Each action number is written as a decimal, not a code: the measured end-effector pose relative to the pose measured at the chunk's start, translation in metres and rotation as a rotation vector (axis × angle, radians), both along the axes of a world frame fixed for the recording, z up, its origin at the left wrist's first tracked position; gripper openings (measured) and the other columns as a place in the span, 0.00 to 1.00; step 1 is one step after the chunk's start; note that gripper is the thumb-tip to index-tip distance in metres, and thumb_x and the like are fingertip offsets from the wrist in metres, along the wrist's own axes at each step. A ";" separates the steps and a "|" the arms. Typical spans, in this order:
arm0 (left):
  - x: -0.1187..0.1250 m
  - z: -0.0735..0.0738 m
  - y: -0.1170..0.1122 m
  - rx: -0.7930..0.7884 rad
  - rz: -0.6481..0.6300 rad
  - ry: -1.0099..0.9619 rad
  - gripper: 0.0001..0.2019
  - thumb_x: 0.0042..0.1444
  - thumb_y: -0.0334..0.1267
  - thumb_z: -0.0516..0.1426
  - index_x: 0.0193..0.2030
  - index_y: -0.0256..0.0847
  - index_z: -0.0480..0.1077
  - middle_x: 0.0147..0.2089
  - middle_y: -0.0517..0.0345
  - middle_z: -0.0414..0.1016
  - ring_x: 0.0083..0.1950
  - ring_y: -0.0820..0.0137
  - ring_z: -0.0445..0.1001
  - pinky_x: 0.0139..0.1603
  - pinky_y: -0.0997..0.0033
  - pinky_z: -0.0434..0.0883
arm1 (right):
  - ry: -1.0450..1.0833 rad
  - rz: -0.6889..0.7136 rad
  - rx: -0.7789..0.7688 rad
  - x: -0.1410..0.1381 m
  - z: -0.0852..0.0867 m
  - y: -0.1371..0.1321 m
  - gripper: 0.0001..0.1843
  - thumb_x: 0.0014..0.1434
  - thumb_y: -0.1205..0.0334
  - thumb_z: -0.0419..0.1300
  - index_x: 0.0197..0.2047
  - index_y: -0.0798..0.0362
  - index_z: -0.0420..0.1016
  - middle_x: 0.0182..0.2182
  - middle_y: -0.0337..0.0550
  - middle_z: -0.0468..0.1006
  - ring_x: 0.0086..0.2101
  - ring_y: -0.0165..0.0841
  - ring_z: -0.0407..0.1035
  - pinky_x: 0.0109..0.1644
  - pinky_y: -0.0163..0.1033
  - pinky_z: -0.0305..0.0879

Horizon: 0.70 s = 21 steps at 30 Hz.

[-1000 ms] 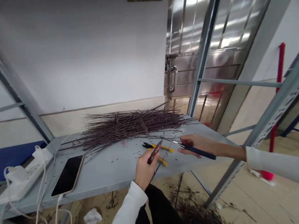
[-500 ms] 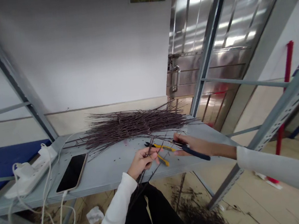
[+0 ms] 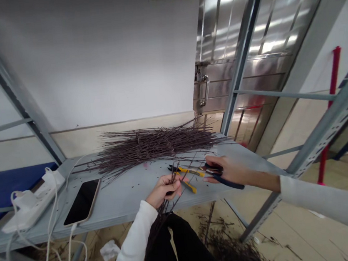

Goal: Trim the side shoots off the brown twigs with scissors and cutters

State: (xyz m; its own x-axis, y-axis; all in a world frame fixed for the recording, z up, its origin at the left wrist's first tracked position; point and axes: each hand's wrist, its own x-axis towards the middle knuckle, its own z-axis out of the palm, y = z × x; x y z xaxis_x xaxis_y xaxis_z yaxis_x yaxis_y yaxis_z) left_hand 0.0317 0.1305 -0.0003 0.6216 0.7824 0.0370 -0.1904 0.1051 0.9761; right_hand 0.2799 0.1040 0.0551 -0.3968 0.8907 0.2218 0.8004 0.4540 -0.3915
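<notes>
Head view: looking down over a grey steel shelf [image 3: 122, 205] from the person's seat, with both hands at the lower middle of the frame.

Left hand: the left hand [image 3: 164, 189] sits just above the shelf's front edge, at lower centre, holding a bunch of thin dark twigs [image 3: 160, 220] that trail down past the edge over black trousers [image 3: 178, 251].

Right hand: the right hand [image 3: 229, 173] reaches in from the right, holding navy-handled scissors [image 3: 228, 181] close beside the left hand's twigs.

Fingers: the left fingers curl closed around the twigs; the right fingers wrap the scissor handles, and whether the blades are open or shut is too small to tell.

Twig heap: a loose heap of long dark brown twigs [image 3: 160, 146] lies across the back of the shelf, upper centre of the work area, with small cut bits scattered in front.

Nearby tool: yellow-and-black side cutters [image 3: 185, 177] lie on the shelf directly under the hands.

Left of shelf: a black-screened smartphone [image 3: 82, 201] lies beside a white power strip [image 3: 33, 203] with white cables [image 3: 53, 240] hanging off the edge.

Floor: more cut twigs [image 3: 234, 249] lie at lower right of centre.
</notes>
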 end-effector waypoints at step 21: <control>0.027 -0.012 -0.033 0.462 0.688 0.152 0.09 0.55 0.38 0.58 0.40 0.40 0.77 0.42 0.50 0.80 0.45 0.62 0.76 0.49 0.64 0.69 | -0.001 -0.110 -0.149 0.001 -0.014 0.011 0.25 0.48 0.40 0.59 0.22 0.48 0.51 0.16 0.30 0.54 0.20 0.27 0.51 0.24 0.34 0.46</control>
State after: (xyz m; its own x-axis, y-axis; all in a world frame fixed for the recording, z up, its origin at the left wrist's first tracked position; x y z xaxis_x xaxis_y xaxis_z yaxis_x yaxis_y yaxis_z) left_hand 0.0589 0.0975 -0.0122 0.0362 0.9154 0.4010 0.0715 -0.4026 0.9126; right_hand 0.2810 0.1152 0.0415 -0.2954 0.9517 0.0837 0.8424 0.3008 -0.4470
